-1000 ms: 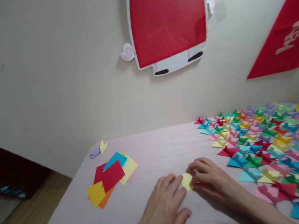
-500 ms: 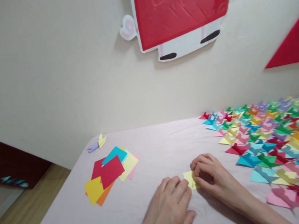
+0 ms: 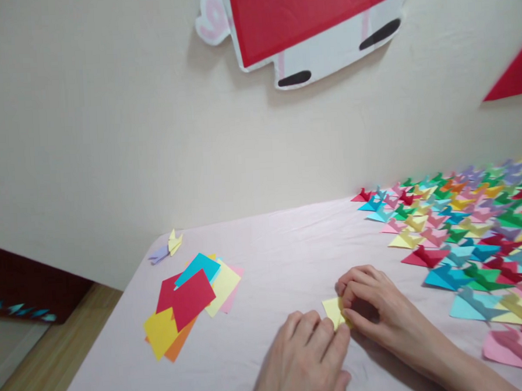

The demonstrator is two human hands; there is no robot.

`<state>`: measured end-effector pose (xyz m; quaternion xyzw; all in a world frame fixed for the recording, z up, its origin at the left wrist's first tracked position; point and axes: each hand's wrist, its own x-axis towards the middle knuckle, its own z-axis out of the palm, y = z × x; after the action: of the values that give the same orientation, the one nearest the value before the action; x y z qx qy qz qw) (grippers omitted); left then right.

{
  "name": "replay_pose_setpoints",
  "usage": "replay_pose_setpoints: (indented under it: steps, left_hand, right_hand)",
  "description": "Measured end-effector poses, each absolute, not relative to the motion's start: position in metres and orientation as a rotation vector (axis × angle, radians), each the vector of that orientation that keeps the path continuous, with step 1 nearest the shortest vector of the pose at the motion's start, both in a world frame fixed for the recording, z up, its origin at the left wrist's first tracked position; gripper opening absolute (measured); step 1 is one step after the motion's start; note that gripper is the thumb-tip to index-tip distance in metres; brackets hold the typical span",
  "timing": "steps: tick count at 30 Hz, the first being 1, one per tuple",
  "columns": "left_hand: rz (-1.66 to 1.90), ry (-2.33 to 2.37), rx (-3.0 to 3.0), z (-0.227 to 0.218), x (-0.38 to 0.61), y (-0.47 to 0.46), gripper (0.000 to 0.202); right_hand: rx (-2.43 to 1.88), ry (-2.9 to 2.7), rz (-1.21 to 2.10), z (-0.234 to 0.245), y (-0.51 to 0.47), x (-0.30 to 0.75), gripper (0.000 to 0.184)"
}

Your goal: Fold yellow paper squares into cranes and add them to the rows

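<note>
A small pale yellow folded paper [image 3: 333, 309] lies on the pink table cover [image 3: 290, 258] near the front edge. My right hand [image 3: 371, 303] curls over its right side, fingertips pinching it. My left hand [image 3: 307, 359] presses on its left side with fingers bent down onto the paper. Both hands touch the paper; most of it is hidden under the fingers.
A loose stack of coloured paper squares [image 3: 188, 301] lies to the left. Two small folded pieces [image 3: 167, 248] sit near the back left corner. Several folded paper figures [image 3: 468, 237] cover the right side. A wall with red decorations [image 3: 313, 17] stands behind. The wooden floor [image 3: 46, 358] shows left.
The view has tilted down and shifted left a little. My hands stayed on the yellow paper, with the left fingers closing further over it.
</note>
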<state>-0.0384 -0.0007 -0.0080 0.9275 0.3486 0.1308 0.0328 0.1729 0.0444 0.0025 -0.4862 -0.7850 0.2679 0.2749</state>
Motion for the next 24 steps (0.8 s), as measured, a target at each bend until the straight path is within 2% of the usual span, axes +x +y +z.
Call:
replay_pose_setpoints:
  steps: [15,24]
  left_hand:
    - [0.515,1.086,2.909,-0.014,-0.033,-0.001,0.048]
    - [0.441,1.076,2.901,-0.008,-0.033,-0.002,0.05]
  right_hand:
    - [-1.296,-2.17,0.724,0.012,0.043,0.171,0.014]
    - [-1.285,-2.177,0.694,0.008,0.046,0.171,0.015]
